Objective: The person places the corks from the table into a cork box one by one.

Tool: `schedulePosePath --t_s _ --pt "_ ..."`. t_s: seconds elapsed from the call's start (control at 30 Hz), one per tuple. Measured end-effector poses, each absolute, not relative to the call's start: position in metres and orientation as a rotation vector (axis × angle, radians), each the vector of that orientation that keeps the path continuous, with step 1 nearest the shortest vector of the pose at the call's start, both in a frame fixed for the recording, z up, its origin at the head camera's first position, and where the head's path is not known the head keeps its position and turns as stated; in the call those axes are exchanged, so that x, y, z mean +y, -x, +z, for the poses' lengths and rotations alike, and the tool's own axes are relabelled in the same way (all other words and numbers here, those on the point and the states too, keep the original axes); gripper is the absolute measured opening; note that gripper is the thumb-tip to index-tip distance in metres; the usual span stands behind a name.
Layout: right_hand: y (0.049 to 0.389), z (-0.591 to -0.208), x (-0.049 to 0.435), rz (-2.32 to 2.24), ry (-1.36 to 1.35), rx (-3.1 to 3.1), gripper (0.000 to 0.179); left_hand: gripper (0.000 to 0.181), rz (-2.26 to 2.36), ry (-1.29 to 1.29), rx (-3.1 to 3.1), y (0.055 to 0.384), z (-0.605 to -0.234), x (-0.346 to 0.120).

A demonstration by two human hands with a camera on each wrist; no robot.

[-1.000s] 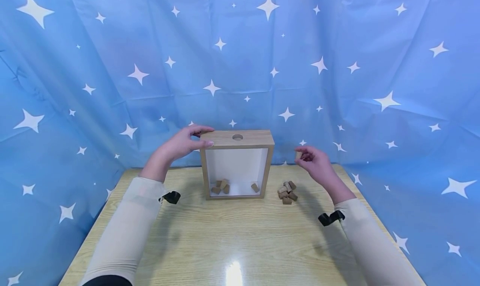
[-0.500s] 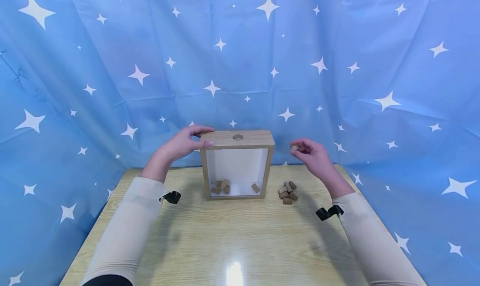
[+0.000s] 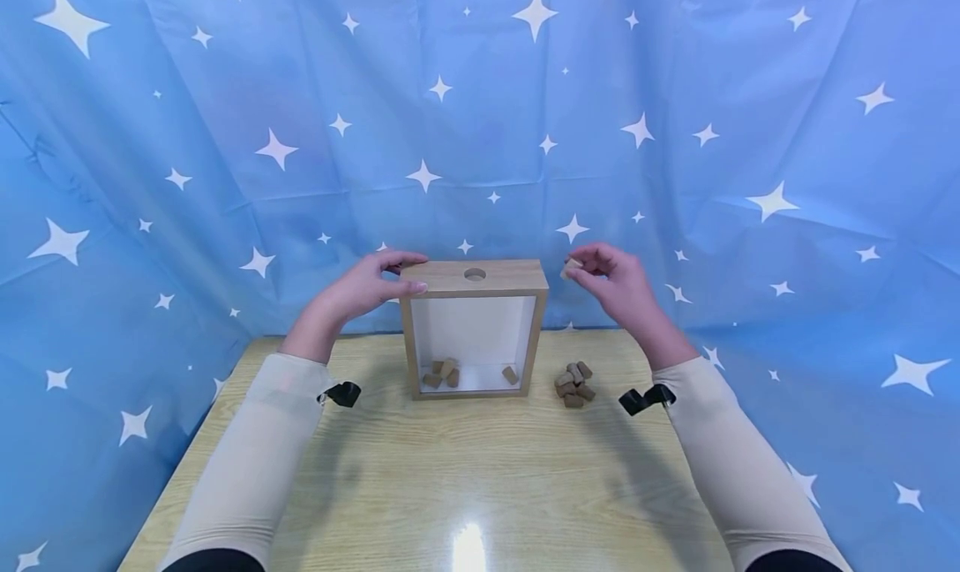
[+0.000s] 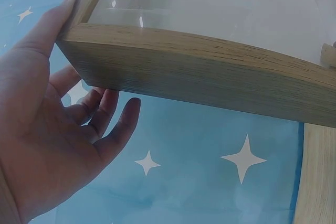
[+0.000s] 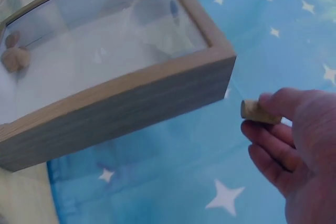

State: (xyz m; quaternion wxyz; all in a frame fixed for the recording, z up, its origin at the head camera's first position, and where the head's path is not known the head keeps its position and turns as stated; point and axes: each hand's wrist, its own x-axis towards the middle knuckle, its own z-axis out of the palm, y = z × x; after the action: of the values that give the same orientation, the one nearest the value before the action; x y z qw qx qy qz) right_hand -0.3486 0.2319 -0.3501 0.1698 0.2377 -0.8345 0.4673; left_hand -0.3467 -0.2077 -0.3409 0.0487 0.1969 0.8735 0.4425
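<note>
I should grip the box (image 3: 506, 282) still at its corner with my left hand (image 3: 363, 286), while my right hand (image 3: 613, 282) softly pinches the little cork (image 5: 253, 112) just beside the other top corner.

In the right grip (image 3: 611, 280), the cork (image 5: 253, 111) looks matt, as do the corks (image 3: 574, 385) below it. At the left grip (image 3: 367, 287), the box frame (image 3: 510, 278) is smooth, low-sheen wood grain; its front pane (image 5: 105, 40) is clear and glossy. Beneath both grips, the worktop (image 3: 420, 464) is glossy wood grain; beyond them, the backdrop (image 3: 480, 130) is creased cloth. Matt cloth sleeves (image 3: 247, 455) lie behind each grip.
</note>
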Motion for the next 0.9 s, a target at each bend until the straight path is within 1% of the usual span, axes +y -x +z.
schedulePosePath --t_s 0.4,0.53,0.9 --pt "0.355 -0.319 0.189 1.250 -0.783 -2.358 0.021 0.062 1.340 -0.602 2.669 0.346 -0.340 -0.208" --pt "0.357 -0.315 0.178 1.240 -0.800 -2.384 0.022 0.062 1.338 -0.604 2.670 0.347 -0.340 -0.207" --pt "0.362 -0.312 0.156 1.242 -0.955 -2.358 0.019 0.063 1.329 -0.607 2.679 0.347 -0.341 -0.207"
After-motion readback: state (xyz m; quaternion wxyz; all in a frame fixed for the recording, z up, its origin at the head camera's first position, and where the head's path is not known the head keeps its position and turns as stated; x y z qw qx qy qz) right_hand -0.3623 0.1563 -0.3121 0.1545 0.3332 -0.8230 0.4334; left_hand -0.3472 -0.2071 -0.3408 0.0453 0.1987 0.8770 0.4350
